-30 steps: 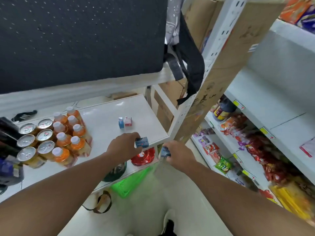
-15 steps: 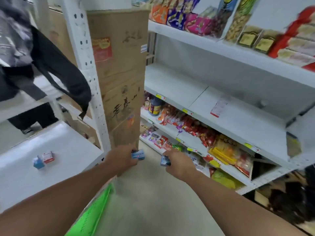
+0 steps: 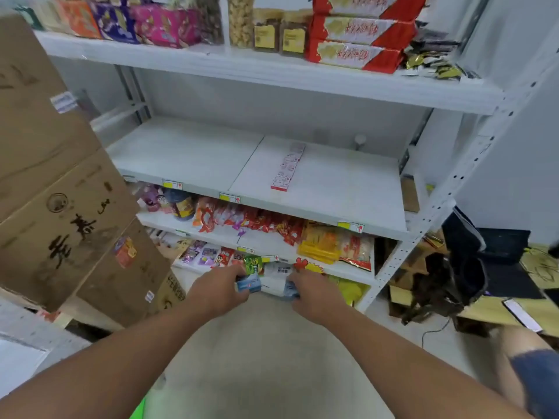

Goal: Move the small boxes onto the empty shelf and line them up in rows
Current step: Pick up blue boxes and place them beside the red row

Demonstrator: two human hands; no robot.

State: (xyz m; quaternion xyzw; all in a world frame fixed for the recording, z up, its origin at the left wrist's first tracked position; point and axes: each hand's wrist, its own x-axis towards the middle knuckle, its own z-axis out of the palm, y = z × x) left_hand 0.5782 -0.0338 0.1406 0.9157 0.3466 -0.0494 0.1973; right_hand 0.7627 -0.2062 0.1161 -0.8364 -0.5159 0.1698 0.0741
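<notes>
My left hand grips a small blue box low in the middle of the view. Close beside it, my right hand grips a second small blue box, mostly covered by the fingers. Both hands are held out over the aisle floor, below and in front of the white empty shelf. That shelf holds only a strip of price labels lying flat near its middle.
Stacked cardboard cartons stand at the left. Snack packs fill the upper shelf and the two lower shelves. A white shelf upright rises at the right, with dark bags and flattened cardboard on the floor beyond it.
My view has swung right, away from the shelf with cans, bottles and two remaining small boxes, onto the snack shelving. Both hands kept their blue boxes and came closer to the empty shelf.
</notes>
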